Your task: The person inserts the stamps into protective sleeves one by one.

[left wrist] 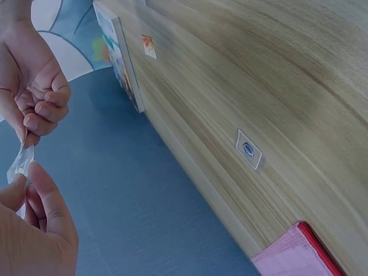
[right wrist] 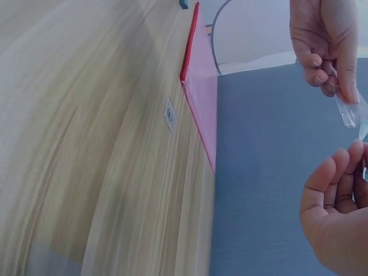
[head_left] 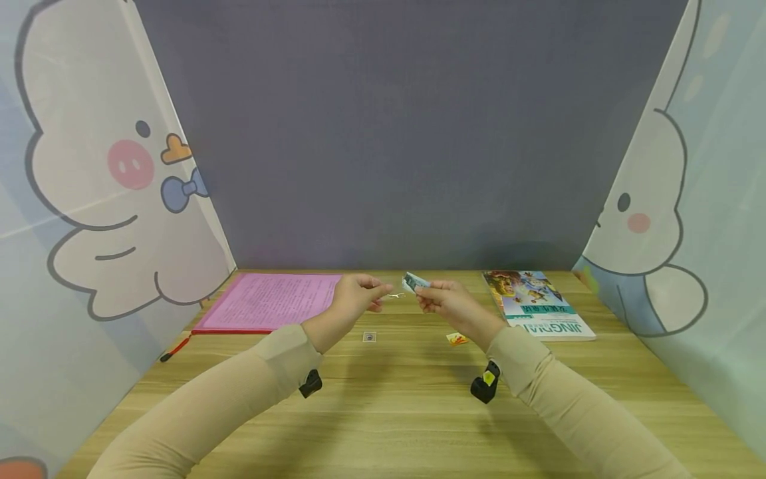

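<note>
Both hands are raised over the table, close together. My left hand (head_left: 359,293) pinches a small clear plastic sleeve (right wrist: 348,112) between thumb and fingers; light glints off its edges. Facing it, my right hand (head_left: 450,301) pinches a small card printed in dark green and white (head_left: 415,282). In the left wrist view the plastic spans the gap between the two sets of fingertips. On the table below lie a small square stamp-like picture with a pale border (head_left: 370,337) and a small yellow and red picture (head_left: 457,338).
A pink sheet-covered folder with a red edge (head_left: 269,303) lies at the back left, a red strap with a dark tip (head_left: 175,348) beside it. At the back right lies a picture book (head_left: 535,303). A grey panel (head_left: 383,133) and printed side curtains enclose the wooden table (head_left: 383,426).
</note>
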`<state>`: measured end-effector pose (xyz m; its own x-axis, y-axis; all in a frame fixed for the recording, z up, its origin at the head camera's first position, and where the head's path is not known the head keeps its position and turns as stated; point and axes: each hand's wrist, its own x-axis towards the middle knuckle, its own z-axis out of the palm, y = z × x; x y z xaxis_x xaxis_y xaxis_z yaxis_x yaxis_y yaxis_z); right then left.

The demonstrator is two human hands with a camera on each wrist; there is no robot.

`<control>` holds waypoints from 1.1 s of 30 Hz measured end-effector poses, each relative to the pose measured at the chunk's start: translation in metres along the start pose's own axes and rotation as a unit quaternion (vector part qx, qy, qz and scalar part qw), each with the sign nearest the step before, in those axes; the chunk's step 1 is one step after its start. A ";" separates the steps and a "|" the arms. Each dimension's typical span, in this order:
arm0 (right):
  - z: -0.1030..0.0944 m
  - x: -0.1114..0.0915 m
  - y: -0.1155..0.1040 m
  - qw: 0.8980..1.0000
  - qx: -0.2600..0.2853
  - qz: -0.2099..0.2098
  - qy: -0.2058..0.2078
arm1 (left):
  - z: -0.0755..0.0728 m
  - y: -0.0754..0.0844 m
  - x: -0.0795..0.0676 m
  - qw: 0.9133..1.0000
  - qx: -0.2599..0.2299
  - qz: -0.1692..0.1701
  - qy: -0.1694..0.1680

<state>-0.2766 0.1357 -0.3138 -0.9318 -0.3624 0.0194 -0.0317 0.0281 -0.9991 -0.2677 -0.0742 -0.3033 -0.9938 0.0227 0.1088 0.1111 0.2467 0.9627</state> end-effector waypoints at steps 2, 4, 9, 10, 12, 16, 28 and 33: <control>0.000 0.000 0.000 1.000 -0.005 -0.002 0.000 | 0.000 0.000 0.000 1.000 0.001 0.001 -0.001; 0.001 0.000 0.000 1.000 -0.015 -0.004 0.006 | 0.000 0.001 -0.001 1.000 0.001 0.001 -0.002; 0.001 0.001 0.001 0.998 -0.048 -0.008 0.026 | 0.000 0.003 -0.003 1.000 0.004 0.000 -0.006; 0.001 0.001 0.001 0.998 -0.054 -0.009 0.028 | -0.001 0.003 -0.003 1.000 0.004 -0.001 -0.007; 0.000 0.002 0.002 0.997 -0.066 -0.012 0.035 | -0.001 0.003 -0.003 1.000 0.006 -0.001 -0.011; 0.000 0.002 0.003 0.996 -0.077 -0.016 0.049 | -0.002 0.003 -0.004 1.000 0.007 0.001 -0.017; 0.001 0.000 0.003 0.990 -0.130 -0.020 0.059 | -0.001 0.002 -0.002 1.000 -0.013 0.000 -0.014; 0.001 -0.001 0.000 0.984 -0.162 -0.034 0.062 | -0.001 0.001 -0.001 1.000 -0.013 0.002 -0.017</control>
<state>-0.2754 0.1354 -0.3138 -0.9598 -0.2584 0.1092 -0.1896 0.3106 -0.9315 -0.2668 -0.0747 -0.3024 -0.9929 0.0558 0.1051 0.1149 0.2204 0.9686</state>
